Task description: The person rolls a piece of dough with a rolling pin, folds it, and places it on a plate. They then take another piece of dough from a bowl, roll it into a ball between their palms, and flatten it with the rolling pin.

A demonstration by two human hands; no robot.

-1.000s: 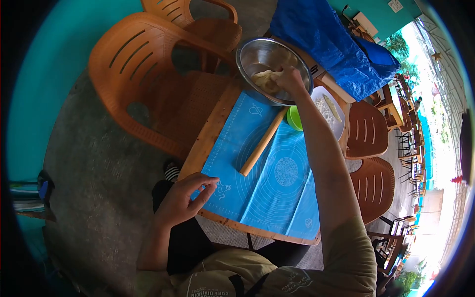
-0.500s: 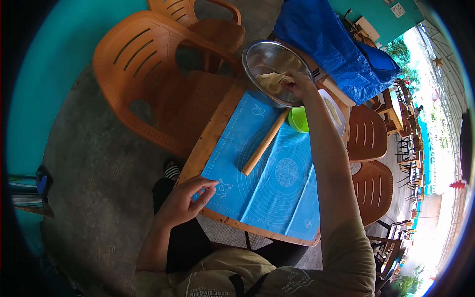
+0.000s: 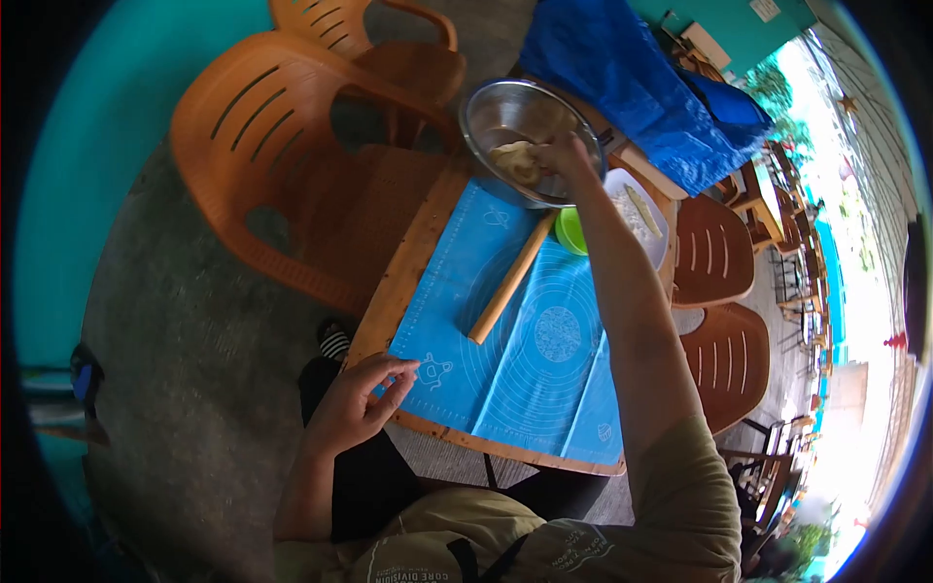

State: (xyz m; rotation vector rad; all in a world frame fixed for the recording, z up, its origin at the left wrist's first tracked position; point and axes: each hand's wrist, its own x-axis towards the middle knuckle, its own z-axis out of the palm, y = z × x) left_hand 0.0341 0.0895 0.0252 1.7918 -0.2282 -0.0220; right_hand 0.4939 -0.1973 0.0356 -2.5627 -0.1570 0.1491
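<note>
My right hand point(image 3: 561, 155) reaches into a shiny metal bowl point(image 3: 479, 163) at the far end of the table, its fingers closed on pale dough point(image 3: 515, 162); the fingertips are partly blurred. My left hand point(image 3: 362, 401) hovers by the near left corner of the blue marked mat point(image 3: 559, 389), holding nothing, fingers loosely curled with thumb and forefinger slightly apart. A wooden rolling pin point(image 3: 510, 282) lies across the mat. A green cup point(image 3: 570, 232) stands beside the bowl, partly behind my right forearm. To its right is a white tray point(image 3: 661, 255) with white powder and a pale strip in it.
The wooden table point(image 3: 389, 291) has an orange chair point(image 3: 243, 146) along its left side and brown chairs point(image 3: 714, 253) at its right. A blue tarp point(image 3: 622, 87) covers something beyond the bowl. A striped-covered foot point(image 3: 333, 342) shows below the left edge.
The whole view has shifted slightly, moving the table items a little left in the picture. My right hand has moved slightly within the bowl, still at the dough. More of the white tray shows.
</note>
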